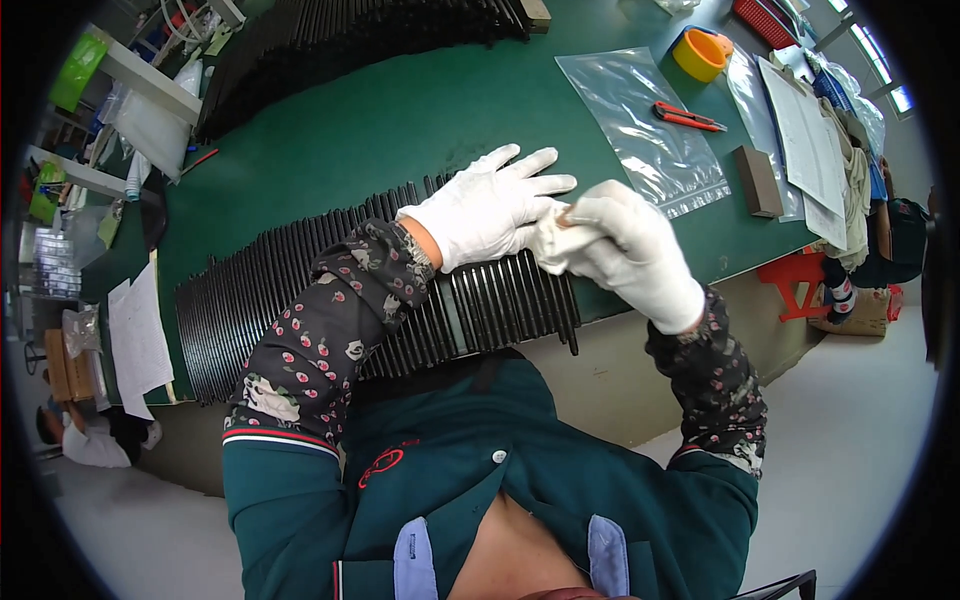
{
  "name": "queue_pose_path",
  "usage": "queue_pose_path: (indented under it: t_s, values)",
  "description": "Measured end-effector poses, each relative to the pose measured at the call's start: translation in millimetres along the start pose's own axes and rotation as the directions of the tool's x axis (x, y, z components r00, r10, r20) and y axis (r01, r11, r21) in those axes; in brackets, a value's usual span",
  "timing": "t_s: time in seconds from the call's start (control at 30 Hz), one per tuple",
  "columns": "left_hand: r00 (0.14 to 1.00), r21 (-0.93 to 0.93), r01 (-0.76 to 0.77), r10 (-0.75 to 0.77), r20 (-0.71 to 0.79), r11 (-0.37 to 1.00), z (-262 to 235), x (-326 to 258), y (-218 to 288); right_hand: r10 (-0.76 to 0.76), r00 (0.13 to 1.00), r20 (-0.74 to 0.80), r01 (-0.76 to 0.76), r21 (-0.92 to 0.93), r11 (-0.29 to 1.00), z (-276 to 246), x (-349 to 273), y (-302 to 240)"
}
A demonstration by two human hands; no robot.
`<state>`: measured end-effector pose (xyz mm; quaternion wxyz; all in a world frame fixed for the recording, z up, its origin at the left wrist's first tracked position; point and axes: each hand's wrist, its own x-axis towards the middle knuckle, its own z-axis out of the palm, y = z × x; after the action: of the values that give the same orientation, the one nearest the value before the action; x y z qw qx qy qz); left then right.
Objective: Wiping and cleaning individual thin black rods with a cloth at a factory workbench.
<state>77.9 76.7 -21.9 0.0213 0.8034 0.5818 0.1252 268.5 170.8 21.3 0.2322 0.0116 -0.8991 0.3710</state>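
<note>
A long row of thin black rods (270,295) lies side by side along the near edge of the green table (330,145). Over the right part of that row is my left hand (478,208), in a white glove, its fingers spread and reaching to the right. My right hand (635,250), also gloved in white, is closed around a crumpled white cloth (553,240). The cloth sits close by the left fingertips; whether they touch it I cannot tell. Just below the left hand, a gap between rods shows a strip of green.
Another pile of black rods (350,50) lies at the far side. To the right are a clear plastic bag (640,130), a red utility knife (688,117), a yellow tape roll (699,56), a brown block (758,182) and papers (805,135). A white sheet (138,335) lies left.
</note>
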Motion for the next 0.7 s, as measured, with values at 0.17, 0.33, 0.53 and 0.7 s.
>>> queue_pose_path:
  t_s: [0.17,0.33,0.53,0.7]
  values:
    - [1.0,-0.087,0.012,-0.011,0.009,0.996,-4.9,-3.6,3.3,-0.04,0.884,0.465,0.009,0.068,0.998,0.7,-30.1,-12.8]
    - [0.999,0.04,-0.013,0.012,0.041,0.999,-4.9,-1.4,2.0,-0.051,0.999,0.021,0.051,-0.018,0.999,-4.2,6.5,-13.1]
    - [1.0,0.06,-0.018,0.018,0.009,0.998,-3.3,2.5,5.9,-0.089,0.846,0.525,0.084,0.033,0.996,6.7,-9.3,-23.1]
    - [1.0,0.101,-0.018,0.017,0.007,0.995,-1.2,10.7,11.0,-0.128,0.983,0.134,0.142,-0.095,0.985,24.1,12.4,-11.5]
